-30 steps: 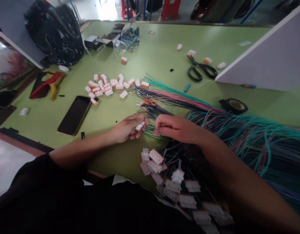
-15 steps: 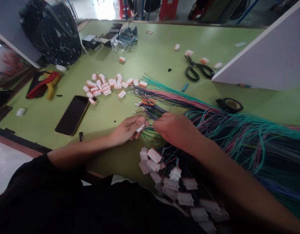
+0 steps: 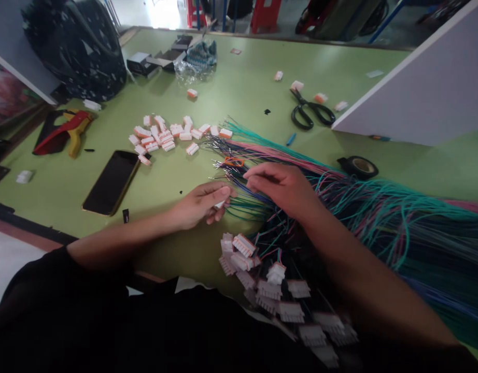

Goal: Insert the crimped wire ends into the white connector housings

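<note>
My left hand (image 3: 204,204) pinches a small white connector (image 3: 220,204) between thumb and fingers, beside the ends of green wires (image 3: 249,207). Just above the dark and blue wires (image 3: 239,181), my right hand (image 3: 283,184) has its thumb and index finger brought close together; whether a thin wire lies between them is too small to tell. Near it is an orange band (image 3: 234,161) on the wire bundle. White-and-orange connectors (image 3: 157,135) lie in a loose group beyond my left hand. Wired connectors (image 3: 270,287) are heaped close to my body.
A phone (image 3: 111,182), a red-and-yellow tool (image 3: 64,132) and a dark patterned bag (image 3: 78,52) are at the left. Scissors (image 3: 311,111), black tape (image 3: 359,167) and a white panel (image 3: 410,88) stand or lie at the right. Long wires (image 3: 387,207) run off rightward.
My right hand has lifted away from my left hand and the green wires, moving up over the bundle. My left hand stays near the wire ends with the connector. The whole view has shifted slightly.
</note>
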The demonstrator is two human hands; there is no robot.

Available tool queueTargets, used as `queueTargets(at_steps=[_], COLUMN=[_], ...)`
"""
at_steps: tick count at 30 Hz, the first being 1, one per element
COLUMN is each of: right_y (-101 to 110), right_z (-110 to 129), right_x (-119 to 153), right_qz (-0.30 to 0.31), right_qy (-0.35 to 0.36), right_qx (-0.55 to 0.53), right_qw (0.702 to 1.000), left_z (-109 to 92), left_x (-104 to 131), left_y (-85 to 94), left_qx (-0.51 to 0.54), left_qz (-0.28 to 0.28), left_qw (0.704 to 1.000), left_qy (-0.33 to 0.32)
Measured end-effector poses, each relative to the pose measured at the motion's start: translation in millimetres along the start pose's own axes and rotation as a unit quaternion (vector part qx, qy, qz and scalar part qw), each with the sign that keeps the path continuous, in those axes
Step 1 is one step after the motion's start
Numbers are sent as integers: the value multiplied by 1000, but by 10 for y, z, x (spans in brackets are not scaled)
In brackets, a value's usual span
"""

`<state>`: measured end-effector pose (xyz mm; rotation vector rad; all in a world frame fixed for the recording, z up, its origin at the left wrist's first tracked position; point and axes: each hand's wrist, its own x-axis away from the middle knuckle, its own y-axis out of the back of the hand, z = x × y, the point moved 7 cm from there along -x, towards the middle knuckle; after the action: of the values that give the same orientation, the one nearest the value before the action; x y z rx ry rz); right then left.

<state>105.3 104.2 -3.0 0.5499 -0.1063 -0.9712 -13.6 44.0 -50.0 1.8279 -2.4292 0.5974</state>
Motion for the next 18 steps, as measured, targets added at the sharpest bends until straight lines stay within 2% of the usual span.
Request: queueTargets(at_steps=[2, 4, 8, 10, 13, 15, 18], right_y=[68, 79, 104, 92, 1, -77, -153], right_z=[-6, 5, -28, -27, 50, 135, 241], right_x=[8, 14, 9, 11, 38, 67, 103], right_qz=[-5, 26, 37, 30, 39, 47, 44], right_qy=[-11, -7, -15, -20, -17, -2, 33], right_qx=[-113, -194, -253, -216, -73, 15, 76], right_qw=[994, 981, 967, 976, 996, 999, 996], left_z=[39, 59, 76, 101, 134, 151, 172], left_x=[-9, -7, 6, 3, -21, -38, -46], left_y=[7, 5, 7, 11, 23, 29, 40], left_qx=[47, 77, 118, 136, 164, 181, 191], left_qz=[23, 52, 80, 76, 59, 51, 43], left_qw=[998, 995, 989, 986, 981, 978, 976], left_qy=[27, 41, 50, 67, 84, 89, 98])
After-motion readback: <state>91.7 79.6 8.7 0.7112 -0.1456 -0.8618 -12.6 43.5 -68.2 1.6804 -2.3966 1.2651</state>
